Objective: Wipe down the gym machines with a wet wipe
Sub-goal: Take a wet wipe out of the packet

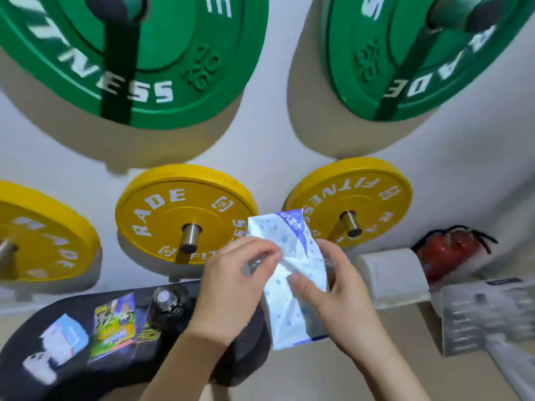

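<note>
Held just above the bench (72, 308) end, the wet wipe packet (289, 244) is pinched at its edge by the left hand (231, 287) and gripped mid-body by the right hand (335, 305). No wipe is out, so wiping looks unstarted. Beyond, the yellow weight plates (162, 215) and green weight plates (179, 47) await.

Bare forearms (173, 369) end in left hand (231, 287) and right hand (335, 302).

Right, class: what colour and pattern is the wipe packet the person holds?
The wipe packet is white with blue dots; head view.
</note>
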A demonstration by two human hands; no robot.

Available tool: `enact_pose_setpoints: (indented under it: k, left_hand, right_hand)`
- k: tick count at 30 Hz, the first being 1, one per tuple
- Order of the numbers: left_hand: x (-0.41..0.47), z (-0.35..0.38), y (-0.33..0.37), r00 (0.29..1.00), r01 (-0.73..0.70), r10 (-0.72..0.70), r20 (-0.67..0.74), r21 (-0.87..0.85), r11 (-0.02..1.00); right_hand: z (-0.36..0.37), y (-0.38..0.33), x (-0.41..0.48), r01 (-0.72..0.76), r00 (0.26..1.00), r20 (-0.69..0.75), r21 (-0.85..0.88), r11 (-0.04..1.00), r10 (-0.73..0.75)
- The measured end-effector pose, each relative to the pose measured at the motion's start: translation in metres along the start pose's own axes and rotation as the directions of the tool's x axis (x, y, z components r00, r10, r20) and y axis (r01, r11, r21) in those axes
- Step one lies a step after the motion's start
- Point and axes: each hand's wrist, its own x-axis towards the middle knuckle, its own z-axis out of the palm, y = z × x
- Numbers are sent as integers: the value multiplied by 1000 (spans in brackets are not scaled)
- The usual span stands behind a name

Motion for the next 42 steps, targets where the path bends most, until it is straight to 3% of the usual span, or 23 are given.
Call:
enact_pose_setpoints:
  k: [3,6,10,13,17,19,22,28,31,37,40,42]
  left_hand:
    - [-6,-11,72,993,99,-107,-41,-162,982]
    - [-17,-15,119,993,102,-110,-31,-209,973]
    - [-25,-18,161,999,8,-16,-50,-169,986]
    - [-26,-17,182,1000,-8,5,-24,-149,989]
    - [-28,-20,199,1000,-8,10,3,-282,959]
    - [-40,-23,207,979,-203,200,-38,-98,974]
    - [-59,-18,215,883,-467,464,73,242,851]
    - [-60,-12,214,830,-552,510,224,459,697]
    - [-58,-9,218,828,-556,502,250,479,679]
    - [-54,0,214,916,-401,378,136,294,867]
    - [-52,-3,219,993,-46,56,104,-96,994]
    - [-48,-6,222,977,178,-121,178,-349,920]
  right_hand:
    - [-32,-38,-44,170,985,12,-108,980,-169]
    - [-56,-66,-80,342,938,44,-287,895,-344]
    - [-81,-94,-107,347,938,161,-388,854,-308]
    - [-92,-105,-113,302,952,141,-299,905,-272]
    - [-101,-106,-120,234,970,72,-35,972,-231]
    - [-107,-108,-122,219,976,18,10,976,-219]
    - [-113,-112,-126,290,950,-68,-156,944,-303]
    - [-114,-117,-131,329,916,-77,-417,847,-393]
    - [-115,-118,-133,344,909,-47,-479,808,-415]
    - [-118,-110,-133,354,908,-44,-451,820,-416]
    - [-122,-106,-130,324,920,-73,-407,854,-384]
    - [-124,-105,-129,304,931,-83,-367,879,-356]
